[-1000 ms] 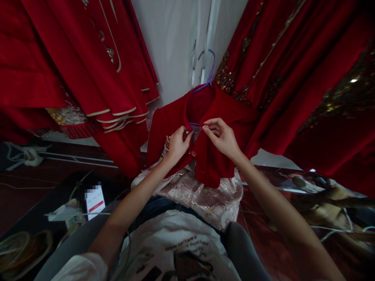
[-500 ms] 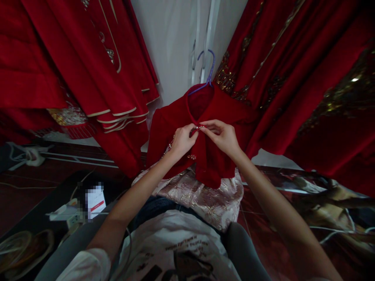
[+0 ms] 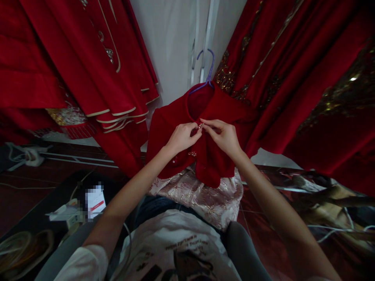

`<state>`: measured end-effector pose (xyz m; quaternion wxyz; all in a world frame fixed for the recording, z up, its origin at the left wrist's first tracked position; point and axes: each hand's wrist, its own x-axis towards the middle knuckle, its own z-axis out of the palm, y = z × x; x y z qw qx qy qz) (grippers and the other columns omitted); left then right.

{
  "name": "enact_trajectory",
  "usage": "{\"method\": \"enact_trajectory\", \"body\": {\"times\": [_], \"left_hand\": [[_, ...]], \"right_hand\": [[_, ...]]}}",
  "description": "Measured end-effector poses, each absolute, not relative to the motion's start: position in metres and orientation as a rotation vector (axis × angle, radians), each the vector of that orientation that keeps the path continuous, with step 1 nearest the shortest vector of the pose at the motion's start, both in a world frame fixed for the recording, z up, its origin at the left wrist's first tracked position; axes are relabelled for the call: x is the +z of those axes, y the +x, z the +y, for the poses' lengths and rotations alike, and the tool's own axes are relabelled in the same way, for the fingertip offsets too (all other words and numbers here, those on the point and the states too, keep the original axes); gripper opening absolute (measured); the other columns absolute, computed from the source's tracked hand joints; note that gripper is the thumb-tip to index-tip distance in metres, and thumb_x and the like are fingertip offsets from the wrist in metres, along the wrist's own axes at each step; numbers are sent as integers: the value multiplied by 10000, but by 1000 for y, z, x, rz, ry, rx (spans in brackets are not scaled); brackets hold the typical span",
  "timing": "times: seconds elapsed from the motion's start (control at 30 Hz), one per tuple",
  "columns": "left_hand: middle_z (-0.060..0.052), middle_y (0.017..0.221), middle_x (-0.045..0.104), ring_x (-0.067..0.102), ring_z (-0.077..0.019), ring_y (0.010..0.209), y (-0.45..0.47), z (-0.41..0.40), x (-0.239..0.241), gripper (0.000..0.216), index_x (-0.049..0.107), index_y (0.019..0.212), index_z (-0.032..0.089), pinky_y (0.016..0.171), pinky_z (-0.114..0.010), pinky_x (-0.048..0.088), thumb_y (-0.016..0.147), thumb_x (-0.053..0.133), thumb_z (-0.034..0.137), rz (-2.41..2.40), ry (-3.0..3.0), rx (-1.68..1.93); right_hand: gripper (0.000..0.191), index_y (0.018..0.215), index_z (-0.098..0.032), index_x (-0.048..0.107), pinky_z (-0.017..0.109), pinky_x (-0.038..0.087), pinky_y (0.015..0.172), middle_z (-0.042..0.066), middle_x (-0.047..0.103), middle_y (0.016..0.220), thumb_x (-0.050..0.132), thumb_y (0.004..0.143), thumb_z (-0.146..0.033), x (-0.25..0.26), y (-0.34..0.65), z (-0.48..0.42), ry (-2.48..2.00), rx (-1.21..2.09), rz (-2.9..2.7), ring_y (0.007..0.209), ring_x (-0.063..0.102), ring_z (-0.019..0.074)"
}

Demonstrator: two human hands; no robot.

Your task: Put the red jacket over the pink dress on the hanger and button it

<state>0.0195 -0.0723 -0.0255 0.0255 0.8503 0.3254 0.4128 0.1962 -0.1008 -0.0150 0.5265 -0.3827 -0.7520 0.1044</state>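
Note:
A red jacket [image 3: 164, 121] hangs on a purple hanger [image 3: 211, 67], its lower part resting over a pink patterned brocade cloth [image 3: 196, 197] on my lap. Just below the collar, both hands meet at a small beaded fastener [image 3: 200, 126] on the jacket's front. My left hand [image 3: 184, 137] pinches its left side between thumb and fingers. From the right, my right hand [image 3: 225, 136] closes thumb and fingertips on the same fastener. Whether its two halves are joined I cannot tell. A second beaded fastener [image 3: 192, 154] shows lower down the front.
Red garments with gold trim [image 3: 117, 89] hang at the left, and more with sequins [image 3: 331, 105] at the right. A white cabinet [image 3: 172, 43] stands behind. At lower left, a white and red box [image 3: 96, 202] sits on a dark surface.
My left hand has shifted slightly right, closer to my right hand, and its forearm has swung a little. The beaded fastener between the fingertips is now tilted. My right hand has barely moved.

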Motion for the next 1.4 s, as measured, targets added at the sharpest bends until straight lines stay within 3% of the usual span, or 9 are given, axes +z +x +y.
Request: {"method": "enact_trajectory", "body": {"times": [0.23,0.57,0.97,1.17,1.27,1.4], "left_hand": [[-17,685,630,552,-116,591,18,-71,-23,171,625,785,155,609,-236,396,877,497,220,988,2665,1200],[-1,622,599,514,-102,547,13,-66,-19,234,627,724,158,560,-229,348,887,483,242,859,2738,1070],[-73,742,642,598,-178,725,18,-60,-27,290,651,797,149,715,-305,470,930,408,235,950,3038,1064],[-80,857,625,590,-207,837,27,-66,-36,144,555,868,170,800,-336,479,918,429,219,985,2826,1218],[-57,884,604,578,-183,828,30,-71,-44,137,498,867,196,800,-314,478,924,375,177,951,2521,1316],[-41,948,616,590,-155,844,31,-73,-53,225,515,978,207,806,-285,491,956,291,208,802,2195,1292]], "right_hand": [[358,1166,-236,708,357,615,821,53,710,1010,683,824,-335,-20,199,-95,-916,389,-1777,858,701,174],[399,1199,-255,691,387,607,876,51,710,1059,693,823,-389,-21,208,-90,-902,466,-1849,917,701,193],[375,1176,-204,688,349,597,842,56,686,1008,648,814,-295,-24,201,-86,-883,387,-1883,849,682,161],[321,1146,-217,649,372,539,893,63,635,1055,551,841,-224,-35,186,-78,-923,255,-1795,941,620,184],[423,1315,-262,532,427,457,1022,78,572,1188,482,895,-256,-46,181,-80,-938,278,-1765,1106,559,204],[895,1546,-263,101,474,378,1111,116,334,1497,617,816,-298,-63,182,-101,-893,364,-1875,1346,398,256]]}}
